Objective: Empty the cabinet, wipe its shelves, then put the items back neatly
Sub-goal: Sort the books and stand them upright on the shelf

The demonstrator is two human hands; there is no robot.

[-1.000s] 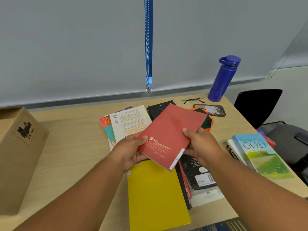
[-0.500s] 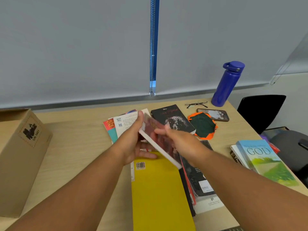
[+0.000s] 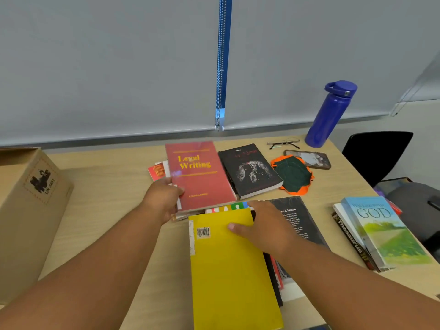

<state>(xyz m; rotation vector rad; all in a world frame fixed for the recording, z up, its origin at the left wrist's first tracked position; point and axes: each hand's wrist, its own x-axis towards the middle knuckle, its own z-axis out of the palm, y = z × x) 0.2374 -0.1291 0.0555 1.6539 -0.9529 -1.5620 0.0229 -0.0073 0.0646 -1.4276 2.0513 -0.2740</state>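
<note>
Head view, wooden table [image 3: 107,186]: red paperback book [image 3: 200,177], titled "Legal Writing", back-up in both hands a second ago, now front-up on the far pile beside a black paperback [image 3: 250,172]. Left hand [image 3: 164,198] pinches its near-left edge. Right hand [image 3: 264,225], now off it, rests on the yellow softcover book [image 3: 233,270], grip unclear. Sorting for return, probably. Also legible: "GOD" on a pale blue book [image 3: 381,229], "UN 3481" on the cardboard box [image 3: 28,210].

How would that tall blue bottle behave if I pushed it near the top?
The blue bottle stands upright, tall and narrow, so it would probably tip rather than slide. Being round, it would likely roll once down, and it stands near the table edge. Its weight cannot be judged.
</note>
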